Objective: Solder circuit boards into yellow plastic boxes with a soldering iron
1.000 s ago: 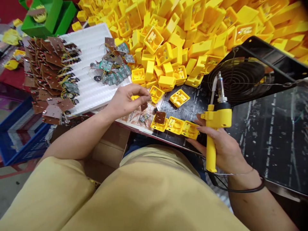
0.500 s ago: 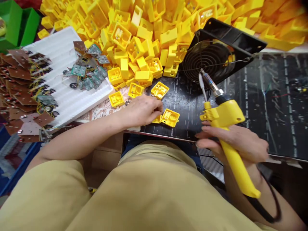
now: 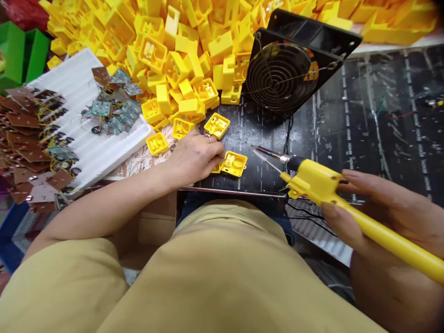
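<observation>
My right hand grips a yellow soldering gun by its long handle. Its metal tip and the thin feed tube beside it point left over the black bench. My left hand is closed, with thumb and fingertips at the left part of an open yellow plastic case near the bench edge; the fingers partly hide that part. Just beyond the knuckles sits another open yellow case. Two more, a small case and its neighbour, lie left of and behind the hand.
A large heap of yellow cases spans the back. A black fan with a wire grille stands behind the bench middle. At left, a white foam sheet carries green circuit boards, beside stacked brown boards. Green bins stand far left.
The soldering gun has swung from pointing up at the fan to pointing left, tip closer to the open case. My left hand stays at the case. The whole view has shifted slightly.
</observation>
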Demonstrator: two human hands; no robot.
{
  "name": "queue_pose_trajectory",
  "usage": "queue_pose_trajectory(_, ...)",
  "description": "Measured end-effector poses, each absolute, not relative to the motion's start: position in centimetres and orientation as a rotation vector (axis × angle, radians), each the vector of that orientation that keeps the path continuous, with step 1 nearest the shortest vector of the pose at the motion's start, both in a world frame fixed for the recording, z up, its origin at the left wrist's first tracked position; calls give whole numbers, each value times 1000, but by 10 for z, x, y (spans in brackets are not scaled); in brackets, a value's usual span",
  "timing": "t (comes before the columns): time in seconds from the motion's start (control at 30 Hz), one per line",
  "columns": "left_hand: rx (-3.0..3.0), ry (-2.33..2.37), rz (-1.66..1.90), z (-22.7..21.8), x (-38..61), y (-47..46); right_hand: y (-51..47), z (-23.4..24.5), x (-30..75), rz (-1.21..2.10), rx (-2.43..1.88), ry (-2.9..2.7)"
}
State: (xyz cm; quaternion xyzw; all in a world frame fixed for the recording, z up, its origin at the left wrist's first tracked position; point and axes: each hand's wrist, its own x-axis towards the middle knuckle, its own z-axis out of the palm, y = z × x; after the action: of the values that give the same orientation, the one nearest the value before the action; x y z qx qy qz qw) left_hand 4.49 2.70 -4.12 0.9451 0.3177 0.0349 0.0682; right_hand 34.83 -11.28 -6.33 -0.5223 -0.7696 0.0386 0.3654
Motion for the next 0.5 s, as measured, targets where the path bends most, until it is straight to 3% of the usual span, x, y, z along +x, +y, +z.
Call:
queue_pose_trajectory(0.33, 3283, 739, 310, -50, 46, 26, -114, -54, 304, 156, -1335, -1957)
queue_pose_trajectory(0.5, 3268, 757, 289, -51, 48, 25, -100, -57, 312, 141, -1085, -2045)
